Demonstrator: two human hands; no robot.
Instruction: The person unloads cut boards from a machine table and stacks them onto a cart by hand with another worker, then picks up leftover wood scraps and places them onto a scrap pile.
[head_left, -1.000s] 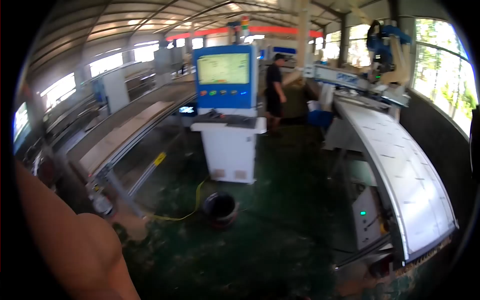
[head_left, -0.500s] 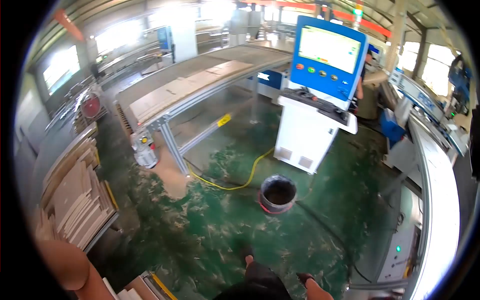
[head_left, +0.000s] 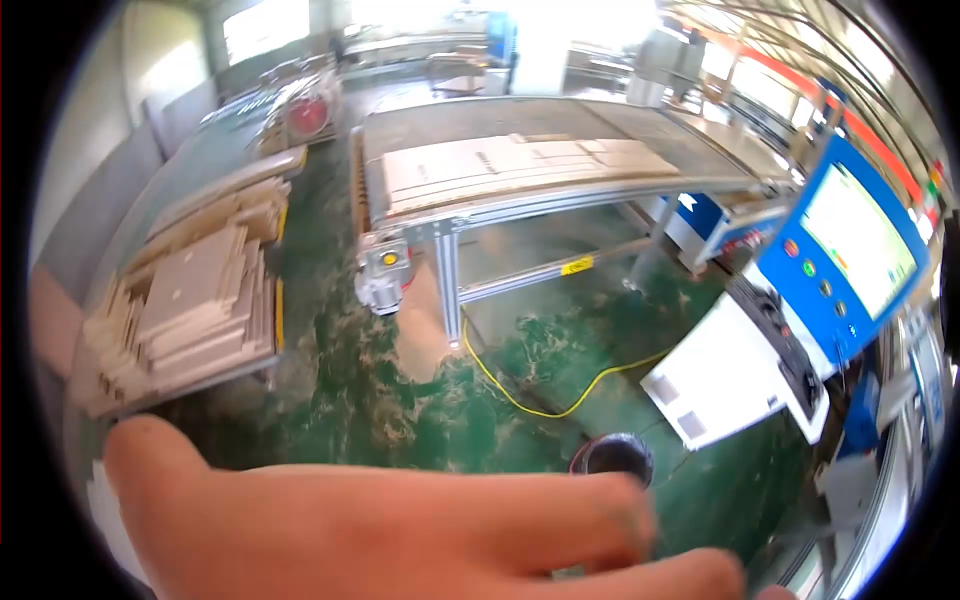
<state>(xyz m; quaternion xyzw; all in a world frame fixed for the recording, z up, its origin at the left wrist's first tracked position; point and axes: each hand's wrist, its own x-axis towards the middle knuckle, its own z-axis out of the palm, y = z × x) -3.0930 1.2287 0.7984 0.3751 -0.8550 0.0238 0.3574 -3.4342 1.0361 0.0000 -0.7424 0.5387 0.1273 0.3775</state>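
My left hand (head_left: 400, 530) fills the bottom of the head view, very close to the camera and slightly blurred. Its fingers reach to the right, with a gap between two of them, and the thumb sticks up at the left. No object shows in it, though its underside is hidden. Just beyond the fingers stands a dark bucket (head_left: 645, 465), partly covered by the hand. To the left, past the thumb, lies a stack of cut boards (head_left: 195, 290) on a low support. My right hand is out of view.
A long machine table (head_left: 430, 125) bears pale panels (head_left: 480, 170); a motor (head_left: 382, 275) hangs at its near corner. A blue and white control console (head_left: 740, 360) stands at the right. A yellow cable (head_left: 545, 412) crosses the dusty green floor (head_left: 330, 400).
The view has swung left, so the console and bucket sit farther right and the board stack shows more fully. My left hand has risen from the lower left across the bottom.
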